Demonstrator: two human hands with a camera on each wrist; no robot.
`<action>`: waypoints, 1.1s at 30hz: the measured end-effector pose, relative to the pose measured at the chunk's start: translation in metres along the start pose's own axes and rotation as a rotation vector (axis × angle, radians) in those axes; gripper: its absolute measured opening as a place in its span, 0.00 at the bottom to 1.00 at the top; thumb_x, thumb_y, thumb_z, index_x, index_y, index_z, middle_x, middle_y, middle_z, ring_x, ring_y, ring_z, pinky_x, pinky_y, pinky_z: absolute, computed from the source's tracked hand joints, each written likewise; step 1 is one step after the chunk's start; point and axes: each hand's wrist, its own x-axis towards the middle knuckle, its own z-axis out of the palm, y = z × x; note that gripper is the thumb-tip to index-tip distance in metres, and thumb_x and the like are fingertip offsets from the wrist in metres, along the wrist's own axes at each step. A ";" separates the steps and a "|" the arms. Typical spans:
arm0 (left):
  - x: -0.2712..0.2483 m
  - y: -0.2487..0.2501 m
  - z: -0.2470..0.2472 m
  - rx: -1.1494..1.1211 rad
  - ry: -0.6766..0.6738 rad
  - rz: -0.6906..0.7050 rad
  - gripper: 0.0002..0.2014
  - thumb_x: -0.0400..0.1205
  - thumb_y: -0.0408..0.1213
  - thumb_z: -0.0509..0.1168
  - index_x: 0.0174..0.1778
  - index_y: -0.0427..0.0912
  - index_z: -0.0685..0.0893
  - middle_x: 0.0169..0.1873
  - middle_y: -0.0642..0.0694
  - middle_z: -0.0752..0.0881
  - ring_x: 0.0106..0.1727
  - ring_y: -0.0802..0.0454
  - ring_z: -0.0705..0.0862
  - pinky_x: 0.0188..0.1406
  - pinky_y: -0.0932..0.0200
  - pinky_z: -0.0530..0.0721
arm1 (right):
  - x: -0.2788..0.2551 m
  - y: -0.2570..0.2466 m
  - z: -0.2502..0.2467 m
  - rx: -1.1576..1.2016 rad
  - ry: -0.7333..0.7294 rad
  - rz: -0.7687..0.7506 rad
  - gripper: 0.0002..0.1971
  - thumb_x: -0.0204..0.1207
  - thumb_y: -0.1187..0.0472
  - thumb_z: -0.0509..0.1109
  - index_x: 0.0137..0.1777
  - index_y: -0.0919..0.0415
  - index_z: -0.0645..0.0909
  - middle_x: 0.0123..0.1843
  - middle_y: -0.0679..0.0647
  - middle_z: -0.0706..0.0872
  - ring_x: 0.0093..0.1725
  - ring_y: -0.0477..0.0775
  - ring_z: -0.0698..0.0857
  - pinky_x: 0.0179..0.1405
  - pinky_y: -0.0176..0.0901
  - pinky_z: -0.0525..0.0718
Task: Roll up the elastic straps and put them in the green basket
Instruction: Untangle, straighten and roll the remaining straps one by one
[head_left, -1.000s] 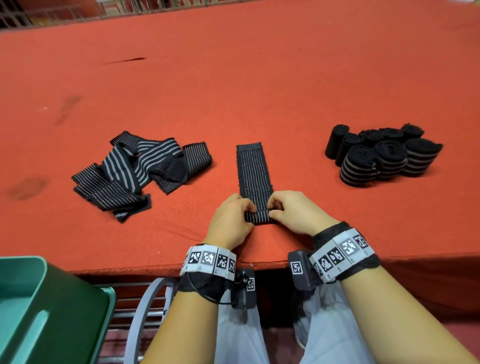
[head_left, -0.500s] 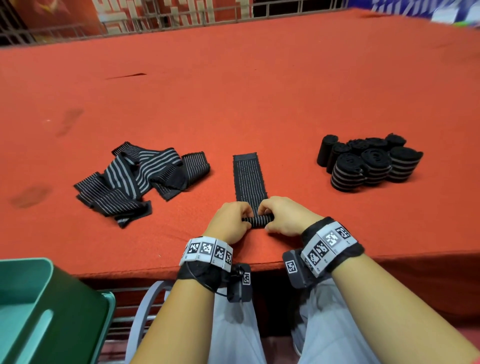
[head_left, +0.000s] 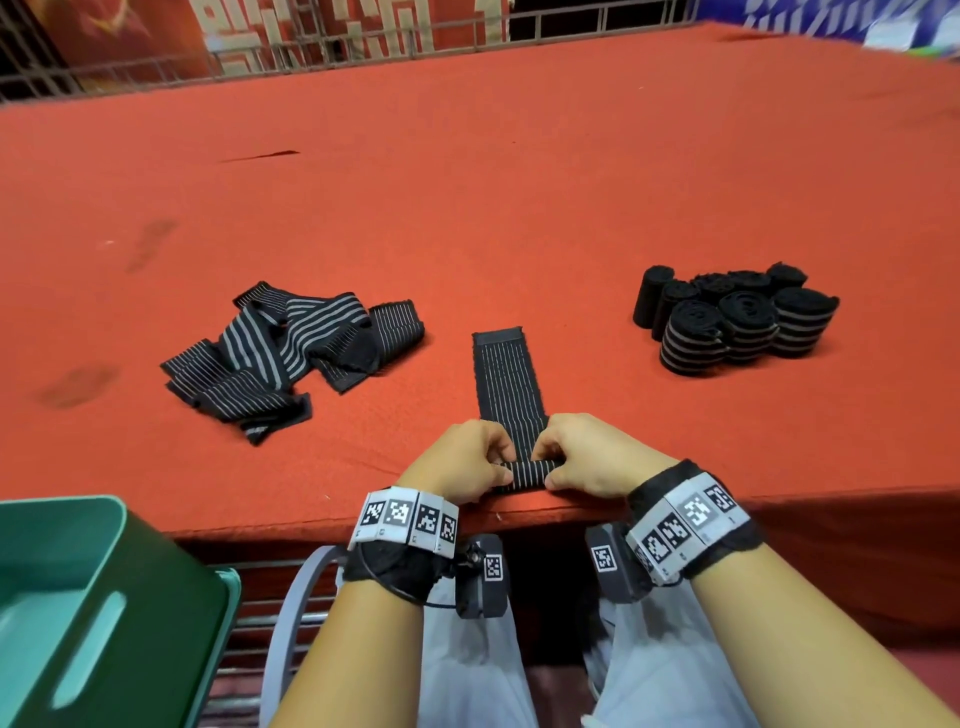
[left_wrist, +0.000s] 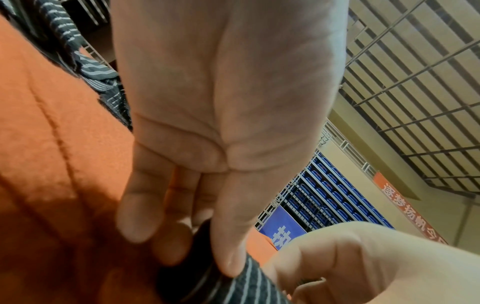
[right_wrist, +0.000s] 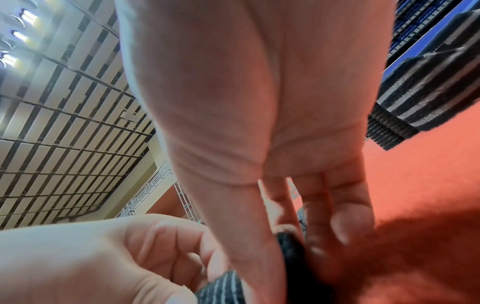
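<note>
now pinching a small tight roll at the near end of the black elastic strap with thin pale stripes (head_left: 511, 382), left hand (head_left: 457, 462) and right hand (head_left: 592, 457) clamped on its two ends; a second ago only a flat edge lay there. rolling clearly begun, most of the length lying flat on the red felt table (head_left: 519, 182). green plastic basket (head_left: 111, 597) low left, well apart.
</note>
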 end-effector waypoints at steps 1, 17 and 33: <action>0.001 0.000 0.000 -0.002 0.016 0.003 0.07 0.79 0.33 0.73 0.46 0.48 0.83 0.37 0.52 0.84 0.31 0.58 0.81 0.34 0.57 0.86 | 0.001 0.001 0.000 0.019 0.008 0.003 0.16 0.69 0.58 0.80 0.57 0.51 0.86 0.50 0.44 0.79 0.52 0.49 0.81 0.54 0.44 0.80; 0.009 0.004 -0.003 0.169 0.070 0.008 0.16 0.71 0.40 0.79 0.53 0.51 0.86 0.52 0.52 0.81 0.53 0.54 0.81 0.56 0.54 0.82 | 0.021 0.011 -0.004 0.062 0.037 0.017 0.06 0.77 0.58 0.75 0.52 0.55 0.88 0.48 0.46 0.78 0.50 0.49 0.78 0.52 0.43 0.76; 0.019 -0.003 -0.005 0.174 0.106 0.007 0.11 0.78 0.40 0.73 0.49 0.58 0.78 0.45 0.56 0.82 0.48 0.52 0.82 0.53 0.46 0.84 | 0.021 0.005 -0.009 -0.007 0.071 -0.001 0.13 0.69 0.57 0.79 0.51 0.54 0.82 0.50 0.47 0.74 0.48 0.50 0.78 0.50 0.48 0.80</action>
